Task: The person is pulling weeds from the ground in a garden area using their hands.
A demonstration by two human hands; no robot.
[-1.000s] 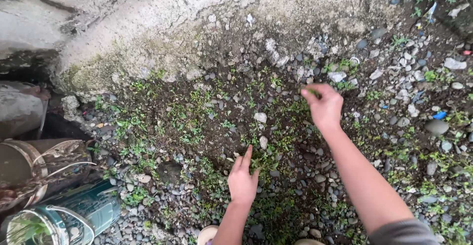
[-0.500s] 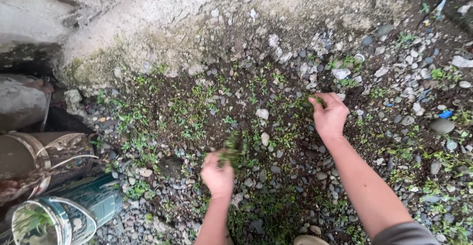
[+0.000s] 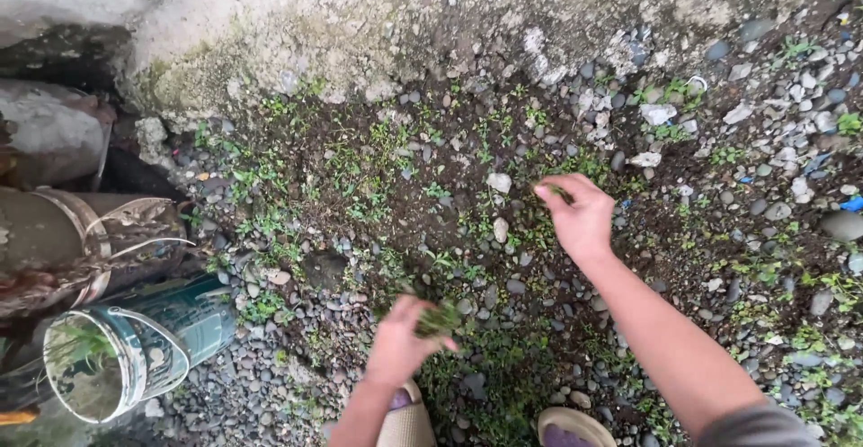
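Gripping a clump of pulled weeds [image 3: 439, 318], the left hand [image 3: 398, 344] has lifted clear of the gravel bed [image 3: 557, 321]; uprooting there succeeded. Beyond it, the right hand [image 3: 580, 216] has drawn back, pinching a small green sprig [image 3: 559, 193].

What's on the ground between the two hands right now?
In the head view, between the left hand, which holds a clump of pulled weeds, and the right hand, lie grey pebbles and small green weeds on dark soil.

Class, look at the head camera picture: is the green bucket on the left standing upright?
No. The green bucket lies on its side on the gravel, its open mouth facing the camera, left of the left hand.
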